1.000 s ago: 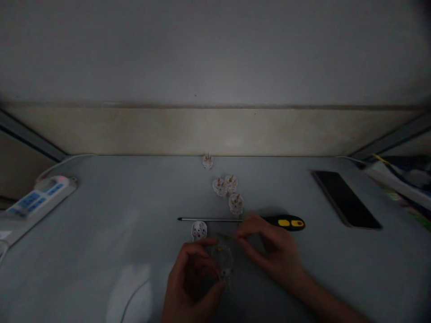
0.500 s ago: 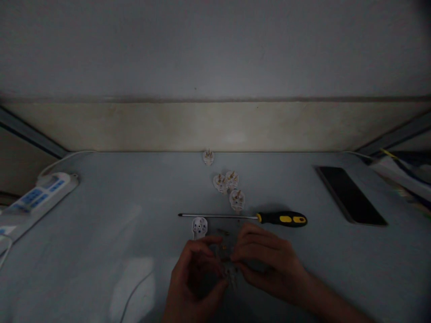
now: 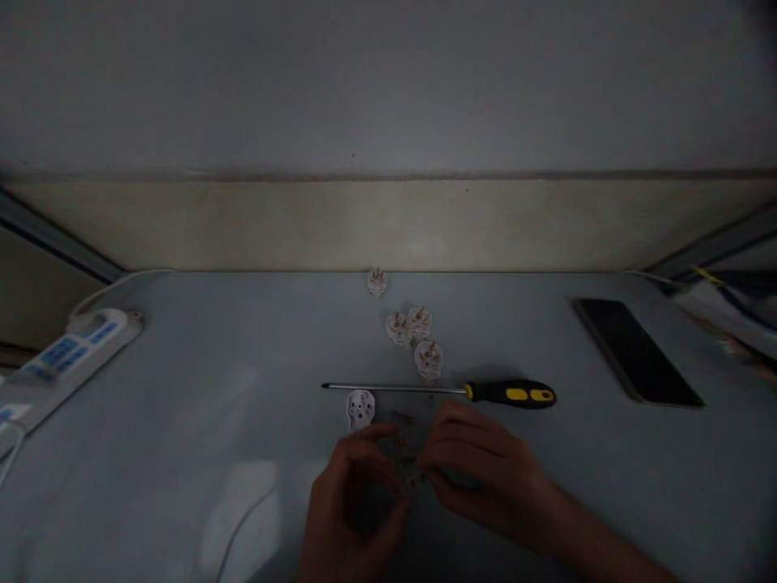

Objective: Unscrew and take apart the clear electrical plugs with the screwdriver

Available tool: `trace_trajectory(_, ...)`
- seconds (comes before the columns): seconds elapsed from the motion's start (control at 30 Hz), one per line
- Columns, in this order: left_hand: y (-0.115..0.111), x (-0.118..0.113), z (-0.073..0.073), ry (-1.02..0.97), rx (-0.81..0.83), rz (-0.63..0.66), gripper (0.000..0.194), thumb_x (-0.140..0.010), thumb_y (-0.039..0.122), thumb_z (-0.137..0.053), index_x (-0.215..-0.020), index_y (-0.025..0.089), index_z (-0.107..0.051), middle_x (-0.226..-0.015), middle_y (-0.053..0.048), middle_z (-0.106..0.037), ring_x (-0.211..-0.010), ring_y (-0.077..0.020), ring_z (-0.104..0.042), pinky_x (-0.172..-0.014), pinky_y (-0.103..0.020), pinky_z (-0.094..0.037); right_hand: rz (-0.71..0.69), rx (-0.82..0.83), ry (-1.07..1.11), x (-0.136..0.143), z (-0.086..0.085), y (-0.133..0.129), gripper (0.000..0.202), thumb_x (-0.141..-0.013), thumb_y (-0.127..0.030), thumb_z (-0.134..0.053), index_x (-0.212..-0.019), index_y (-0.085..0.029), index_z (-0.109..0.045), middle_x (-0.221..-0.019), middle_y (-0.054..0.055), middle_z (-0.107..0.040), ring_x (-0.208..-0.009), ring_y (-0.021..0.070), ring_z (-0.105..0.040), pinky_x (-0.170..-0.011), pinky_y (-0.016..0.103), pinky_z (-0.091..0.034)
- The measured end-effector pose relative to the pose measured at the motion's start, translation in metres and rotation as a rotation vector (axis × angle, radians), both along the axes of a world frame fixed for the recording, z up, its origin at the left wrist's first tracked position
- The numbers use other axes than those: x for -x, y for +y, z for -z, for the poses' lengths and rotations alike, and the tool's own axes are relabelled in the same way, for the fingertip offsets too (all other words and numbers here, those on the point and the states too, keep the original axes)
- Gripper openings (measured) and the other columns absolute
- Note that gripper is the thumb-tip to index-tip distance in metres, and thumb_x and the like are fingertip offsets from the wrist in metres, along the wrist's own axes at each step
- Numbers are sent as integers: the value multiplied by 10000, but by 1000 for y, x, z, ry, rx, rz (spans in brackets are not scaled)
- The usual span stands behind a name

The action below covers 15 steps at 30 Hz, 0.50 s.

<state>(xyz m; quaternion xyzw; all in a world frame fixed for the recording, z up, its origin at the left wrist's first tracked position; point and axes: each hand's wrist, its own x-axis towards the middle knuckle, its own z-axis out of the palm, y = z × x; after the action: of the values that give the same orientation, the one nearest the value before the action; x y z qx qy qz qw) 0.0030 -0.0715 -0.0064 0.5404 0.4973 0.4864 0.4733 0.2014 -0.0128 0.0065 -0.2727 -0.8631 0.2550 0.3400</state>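
While pinching a small dim piece (image 3: 406, 479) with left grip (image 3: 355, 506), works close against it with right grip (image 3: 494, 470), exact hold impossible to tell, seemingly calling for steady fingertips, with white cover (image 3: 360, 410) just beyond left grip and screwdriver (image 3: 510, 394) beyond right.

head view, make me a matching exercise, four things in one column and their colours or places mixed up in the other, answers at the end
1. screwdriver
2. phone
3. power strip
4. plug part with holes

A. on the left side, white with blue sockets
B. on the near side of a metal shaft, close to the left hand
C. black and yellow handle
D. on the right side, lying flat with a dark screen

Pairs: 1-C, 2-D, 3-A, 4-B
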Motion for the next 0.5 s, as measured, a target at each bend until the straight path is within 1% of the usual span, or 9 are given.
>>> trace_trajectory(0.1, 1, 0, 1, 68, -51, 0, 283, -730, 16, -678, -912, 224, -616, -1181, -86, -694, -1070, -279, -684, -789, -325, -590, -15, -51, -25, 5, -4, -1, 78, -885, -113, -589, -931, -175, -584, -765, -1, -609, -740, 112, -506, -662, 249, -467)
trace_trajectory(0.17, 1, 0, 1, 87, -77, 15, 296, -721, 13, -677, -914, 230, -623, -1170, -76, -702, -1091, -280, -673, -831, -340, -578, -31, -73, -27, 7, -8, -1, 59, -902, -128, -584, -938, -174, -596, -756, -7, -605, -731, 109, -499, -660, 244, -467)
trace_trajectory(0.27, 1, 0, 0, 33, -45, 34, 320, -708, -5, -664, -917, 234, -620, -1147, -63, -704, -1039, -256, -688, -832, -328, -575, -30, -26, 48, 6, -9, 1, 163, -893, -139, -614, -1047, -193, -617, -817, -3, -619, -773, 107, -536, -688, 237, -487)
trace_trajectory(0.33, 0, 0, -1, -34, 22, 25, 318, -709, -9, -661, -913, 230, -610, -1154, -59, -690, -927, -216, -709, -778, -299, -585, 45, 13, 95, 4, -5, 3, 243, -887, -125, -617, -1113, -215, -613, -864, 2, -628, -803, 106, -561, -737, 251, -499)
trace_trajectory(0.37, 1, 0, -1, -72, 59, 20, 310, -712, -5, -666, -910, 227, -605, -1159, -58, -683, -867, -194, -711, -750, -285, -587, 99, 7, 86, 4, -2, 5, 257, -888, -123, -614, -1125, -220, -614, -878, 7, -631, -814, 112, -563, -754, 264, -500)
trace_trajectory(0.43, 1, -1, -3, -156, 128, -9, 292, -716, 19, -688, -905, 222, -597, -1152, -55, -677, -769, -154, -700, -720, -270, -588, 218, -45, -14, 4, 5, 8, 227, -886, -138, -617, -1099, -212, -632, -896, 30, -631, -848, 144, -549, -772, 306, -498)
trace_trajectory(0.5, 2, -3, -5, -239, 182, -58, 264, -714, 58, -715, -888, 217, -595, -1149, -54, -675, -734, -136, -688, -709, -259, -583, 299, -91, -155, 7, 13, 10, 171, -864, -165, -646, -1032, -192, -663, -910, 61, -624, -879, 189, -526, -764, 354, -496)
